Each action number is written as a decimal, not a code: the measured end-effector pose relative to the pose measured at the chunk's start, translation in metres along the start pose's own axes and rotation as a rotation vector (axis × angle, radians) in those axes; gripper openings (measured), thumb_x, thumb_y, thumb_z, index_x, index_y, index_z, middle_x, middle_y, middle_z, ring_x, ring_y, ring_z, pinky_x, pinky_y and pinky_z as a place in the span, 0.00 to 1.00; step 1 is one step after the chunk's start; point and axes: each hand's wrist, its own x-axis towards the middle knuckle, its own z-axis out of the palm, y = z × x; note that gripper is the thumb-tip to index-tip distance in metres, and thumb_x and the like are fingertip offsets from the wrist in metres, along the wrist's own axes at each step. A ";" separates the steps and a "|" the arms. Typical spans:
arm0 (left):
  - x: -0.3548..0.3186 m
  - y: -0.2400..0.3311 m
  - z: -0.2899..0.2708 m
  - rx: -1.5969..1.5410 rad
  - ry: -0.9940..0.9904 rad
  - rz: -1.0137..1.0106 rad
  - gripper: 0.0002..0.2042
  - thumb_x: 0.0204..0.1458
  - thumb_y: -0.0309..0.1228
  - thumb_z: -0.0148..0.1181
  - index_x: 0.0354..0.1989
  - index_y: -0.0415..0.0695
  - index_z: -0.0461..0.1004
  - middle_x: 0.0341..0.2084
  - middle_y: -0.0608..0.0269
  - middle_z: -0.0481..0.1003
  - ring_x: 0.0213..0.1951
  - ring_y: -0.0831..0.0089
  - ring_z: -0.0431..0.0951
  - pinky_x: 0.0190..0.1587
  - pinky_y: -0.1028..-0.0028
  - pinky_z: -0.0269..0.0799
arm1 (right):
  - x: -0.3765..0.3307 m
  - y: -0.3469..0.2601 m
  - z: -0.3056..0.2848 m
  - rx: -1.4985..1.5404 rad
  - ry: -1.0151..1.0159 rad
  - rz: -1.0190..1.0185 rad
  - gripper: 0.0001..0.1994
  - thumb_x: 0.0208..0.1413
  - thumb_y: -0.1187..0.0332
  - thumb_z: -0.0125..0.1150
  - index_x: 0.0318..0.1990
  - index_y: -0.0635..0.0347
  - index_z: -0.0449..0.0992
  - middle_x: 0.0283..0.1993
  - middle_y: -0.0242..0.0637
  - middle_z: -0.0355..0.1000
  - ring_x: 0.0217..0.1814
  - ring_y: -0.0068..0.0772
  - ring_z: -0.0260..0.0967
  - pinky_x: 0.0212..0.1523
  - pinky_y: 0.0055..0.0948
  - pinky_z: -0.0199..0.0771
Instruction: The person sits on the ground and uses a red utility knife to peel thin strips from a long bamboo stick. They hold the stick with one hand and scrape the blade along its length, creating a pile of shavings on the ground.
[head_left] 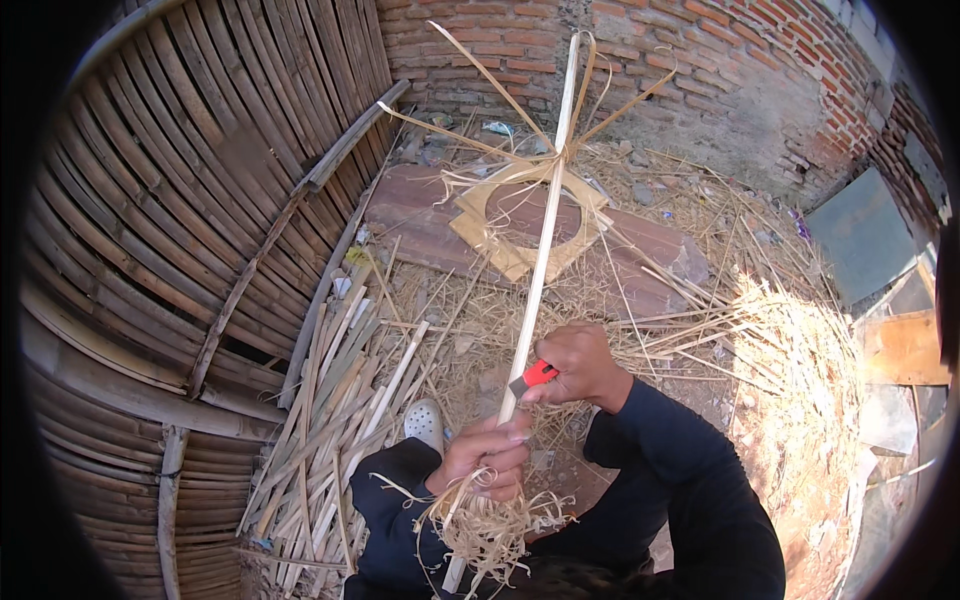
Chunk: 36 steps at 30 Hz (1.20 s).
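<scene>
A long pale bamboo strip [541,250] slants from my lap up toward the brick wall. My left hand [485,458] is closed around its lower part. Just above, my right hand [580,365] grips a red-handled utility knife [538,374], whose dark front end lies against the strip; the cutting edge itself is hidden. Curled bamboo shavings [488,535] bunch below my left hand. Thin peeled slivers [490,85] fan out around the strip's far end. Behind the strip, a tan flat piece with a large round hole [480,235] lies on a reddish-brown board [410,215].
Split bamboo strips [325,430] are piled at my left beside a bamboo slat wall [160,200]. A brick wall [700,90] closes off the far side. Loose shavings [790,350] cover the ground at right, near a leaning grey panel [862,235]. My light clog [424,422] shows below.
</scene>
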 end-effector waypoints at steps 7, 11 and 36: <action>0.000 -0.004 -0.004 -0.022 0.010 -0.066 0.07 0.62 0.25 0.40 0.31 0.51 0.57 0.09 0.74 0.52 0.06 0.83 0.52 0.10 0.80 0.47 | -0.002 0.025 -0.003 -0.064 0.016 0.169 0.33 0.49 0.32 0.51 0.14 0.55 0.65 0.11 0.37 0.59 0.13 0.43 0.62 0.16 0.38 0.60; 0.000 -0.004 0.004 0.046 0.079 -0.037 0.07 0.62 0.24 0.40 0.31 0.51 0.57 0.09 0.74 0.51 0.07 0.84 0.52 0.10 0.80 0.46 | -0.006 0.013 0.002 -0.004 -0.007 0.121 0.31 0.50 0.34 0.51 0.15 0.55 0.68 0.12 0.38 0.62 0.14 0.43 0.64 0.17 0.39 0.62; 0.000 -0.016 0.014 0.149 0.286 -0.075 0.09 0.61 0.24 0.43 0.29 0.52 0.57 0.10 0.76 0.50 0.08 0.84 0.49 0.11 0.79 0.45 | -0.003 0.035 0.002 -0.065 0.040 0.205 0.33 0.51 0.32 0.47 0.16 0.56 0.67 0.12 0.40 0.61 0.15 0.46 0.65 0.18 0.40 0.62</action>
